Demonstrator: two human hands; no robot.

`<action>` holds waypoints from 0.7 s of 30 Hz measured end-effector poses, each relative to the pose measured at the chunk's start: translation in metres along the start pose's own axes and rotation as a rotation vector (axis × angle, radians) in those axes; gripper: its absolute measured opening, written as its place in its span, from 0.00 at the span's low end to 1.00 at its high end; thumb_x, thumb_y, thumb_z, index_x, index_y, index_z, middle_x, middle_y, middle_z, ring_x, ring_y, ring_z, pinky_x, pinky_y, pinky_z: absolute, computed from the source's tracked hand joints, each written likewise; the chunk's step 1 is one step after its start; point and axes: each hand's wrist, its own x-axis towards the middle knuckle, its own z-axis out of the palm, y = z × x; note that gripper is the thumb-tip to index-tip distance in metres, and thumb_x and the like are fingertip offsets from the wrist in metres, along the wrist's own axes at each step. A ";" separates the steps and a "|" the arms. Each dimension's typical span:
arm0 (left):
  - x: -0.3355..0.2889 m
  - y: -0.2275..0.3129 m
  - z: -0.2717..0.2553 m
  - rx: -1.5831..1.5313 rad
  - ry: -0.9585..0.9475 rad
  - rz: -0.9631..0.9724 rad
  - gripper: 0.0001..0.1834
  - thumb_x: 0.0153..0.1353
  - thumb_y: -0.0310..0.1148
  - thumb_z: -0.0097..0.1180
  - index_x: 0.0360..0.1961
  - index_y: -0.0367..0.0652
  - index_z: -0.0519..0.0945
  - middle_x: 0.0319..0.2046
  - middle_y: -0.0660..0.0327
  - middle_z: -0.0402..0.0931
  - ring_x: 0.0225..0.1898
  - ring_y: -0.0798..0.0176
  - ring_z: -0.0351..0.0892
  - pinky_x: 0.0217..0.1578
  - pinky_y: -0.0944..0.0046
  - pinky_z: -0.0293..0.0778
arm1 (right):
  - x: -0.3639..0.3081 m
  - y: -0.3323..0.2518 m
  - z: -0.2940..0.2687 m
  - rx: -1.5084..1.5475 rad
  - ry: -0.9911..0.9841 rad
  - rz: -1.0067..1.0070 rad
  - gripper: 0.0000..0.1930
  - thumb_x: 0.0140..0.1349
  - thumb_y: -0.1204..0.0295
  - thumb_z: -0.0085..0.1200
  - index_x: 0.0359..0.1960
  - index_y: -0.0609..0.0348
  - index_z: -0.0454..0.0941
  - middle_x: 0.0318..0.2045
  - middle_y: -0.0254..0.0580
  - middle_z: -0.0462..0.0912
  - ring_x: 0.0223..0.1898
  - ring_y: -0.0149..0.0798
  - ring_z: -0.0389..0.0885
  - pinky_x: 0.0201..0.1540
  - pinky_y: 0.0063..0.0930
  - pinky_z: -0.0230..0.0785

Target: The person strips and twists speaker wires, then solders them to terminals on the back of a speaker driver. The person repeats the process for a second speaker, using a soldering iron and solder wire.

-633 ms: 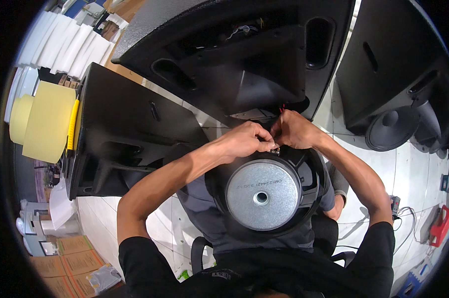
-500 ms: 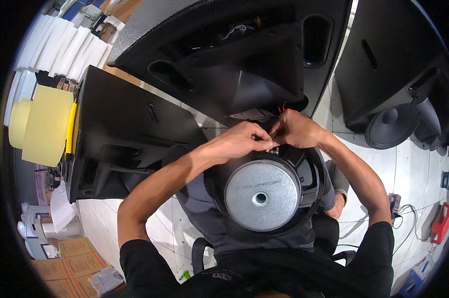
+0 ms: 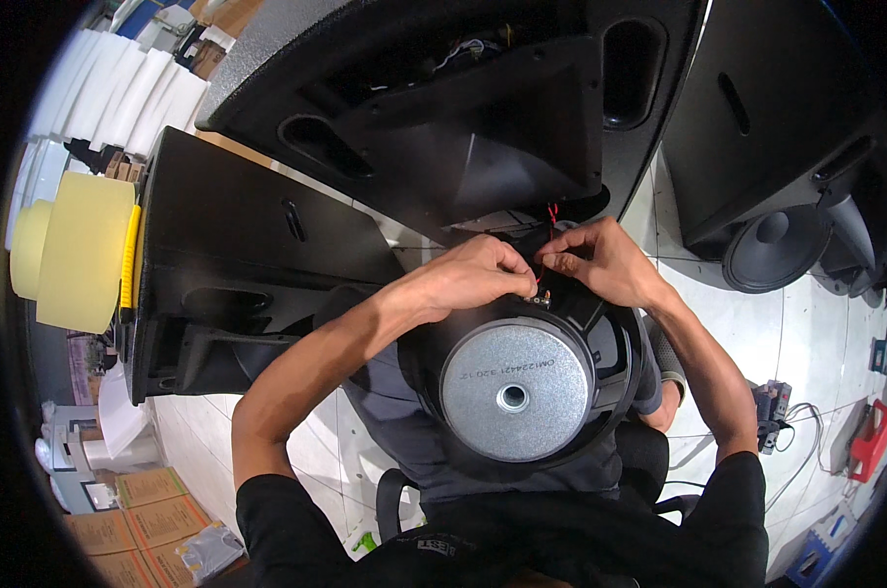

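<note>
A round speaker driver (image 3: 517, 431) rests on my lap, its grey metal magnet facing up and its black frame around it. A thin red wire (image 3: 553, 213) comes from the large black speaker cabinet (image 3: 424, 157) down to the small metal terminal (image 3: 539, 298) at the driver's far edge. My left hand (image 3: 478, 277) pinches the lower end of the wire just above this terminal; its fingertips hide the exact contact. Slightly higher, my right hand (image 3: 610, 269) has thumb and forefinger closed on the wire, the other fingers curled behind.
Black speaker cabinets stand on the left (image 3: 257, 216) and the right (image 3: 757, 147), the right one beside an exposed cone (image 3: 777, 245). A yellow foam roll (image 3: 81, 255) is at far left. Cardboard boxes (image 3: 149, 519) sit lower left; a power strip (image 3: 772, 412) lies right.
My right hand has shifted slightly right and turned, its fingers less bunched, so more of the red wire shows. My left hand keeps its pinch by the terminal.
</note>
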 end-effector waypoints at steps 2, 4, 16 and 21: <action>-0.004 0.005 -0.002 0.085 -0.016 0.048 0.16 0.60 0.41 0.62 0.40 0.38 0.84 0.42 0.60 0.76 0.45 0.64 0.73 0.49 0.62 0.67 | -0.001 -0.005 0.001 -0.007 -0.044 -0.005 0.10 0.63 0.76 0.57 0.43 0.67 0.85 0.35 0.49 0.87 0.36 0.35 0.84 0.44 0.31 0.76; -0.002 0.008 -0.007 0.199 -0.094 0.109 0.16 0.62 0.42 0.61 0.43 0.41 0.82 0.42 0.61 0.76 0.46 0.63 0.73 0.49 0.61 0.67 | 0.002 -0.004 0.002 -0.026 -0.045 -0.003 0.10 0.63 0.76 0.56 0.43 0.67 0.84 0.35 0.50 0.87 0.36 0.35 0.84 0.44 0.31 0.75; 0.019 -0.012 -0.027 0.357 -0.235 0.426 0.12 0.64 0.39 0.59 0.44 0.45 0.81 0.42 0.64 0.75 0.48 0.64 0.72 0.50 0.59 0.70 | -0.001 0.007 0.005 0.012 0.030 -0.060 0.10 0.63 0.75 0.56 0.43 0.66 0.84 0.35 0.50 0.87 0.38 0.36 0.84 0.45 0.30 0.74; 0.011 -0.011 -0.022 0.038 -0.042 0.313 0.12 0.66 0.36 0.59 0.45 0.40 0.81 0.40 0.63 0.79 0.43 0.70 0.76 0.46 0.65 0.73 | -0.004 0.003 0.011 0.040 0.093 0.008 0.11 0.63 0.74 0.56 0.44 0.66 0.84 0.38 0.51 0.86 0.41 0.38 0.84 0.49 0.30 0.73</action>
